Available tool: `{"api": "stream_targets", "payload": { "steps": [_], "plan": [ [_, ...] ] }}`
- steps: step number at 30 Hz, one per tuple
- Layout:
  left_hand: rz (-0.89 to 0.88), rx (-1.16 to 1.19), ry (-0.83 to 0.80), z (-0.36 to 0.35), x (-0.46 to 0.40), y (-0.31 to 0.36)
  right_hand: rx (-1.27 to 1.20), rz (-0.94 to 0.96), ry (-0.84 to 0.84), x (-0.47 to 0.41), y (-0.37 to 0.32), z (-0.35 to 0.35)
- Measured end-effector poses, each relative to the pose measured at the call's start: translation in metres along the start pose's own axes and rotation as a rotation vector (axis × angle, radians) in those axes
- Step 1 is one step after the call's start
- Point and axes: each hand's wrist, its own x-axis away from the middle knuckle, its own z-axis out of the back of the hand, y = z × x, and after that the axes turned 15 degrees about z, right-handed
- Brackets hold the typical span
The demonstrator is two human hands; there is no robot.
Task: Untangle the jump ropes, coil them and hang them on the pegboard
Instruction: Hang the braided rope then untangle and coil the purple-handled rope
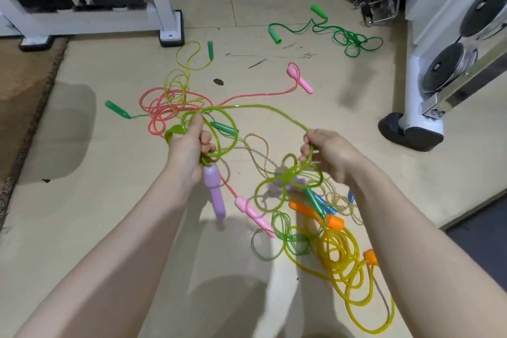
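Held lime rope above the floor, loops gathered in the closed left hand over a dangling purple handle, free length pinched in the right hand, apparently to feed another coil.

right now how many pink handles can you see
2. One pink handle lies on the floor up right of the red tangle; the other pink handle lies below the hands, beside the hanging purple handle. More could be hidden in the piles.

Two bare forearms, left hand and right hand (no sleeves, no jewellery).
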Motion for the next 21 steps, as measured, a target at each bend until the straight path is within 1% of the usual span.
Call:
{"api": "stream_targets", "payload": {
  "steps": [3,7,10,12,14,17,21],
  "plan": [
    [0.014,-0.001,-0.062,-0.006,0.002,-0.002,-0.116,0.107,0.037,-0.002,-0.039,-0.013],
    [0.058,0.026,-0.116,-0.012,0.005,-0.001,-0.224,0.217,0.058,0.003,-0.069,-0.024],
    [0.049,-0.052,-0.142,-0.015,0.009,0.003,-0.328,0.256,0.062,0.004,-0.079,-0.029],
    [0.074,-0.157,-0.202,-0.018,0.015,0.003,-0.384,0.258,0.087,0.003,-0.078,-0.032],
    [0.123,-0.253,-0.295,-0.025,0.025,0.001,-0.422,0.22,0.105,0.001,-0.073,-0.036],
    [0.179,-0.334,-0.413,-0.039,0.041,-0.006,-0.538,0.17,0.12,-0.002,-0.064,-0.043],
    [0.216,-0.397,-0.469,-0.047,0.049,-0.012,-0.753,0.163,0.15,-0.007,-0.056,-0.044]
  ]
}}
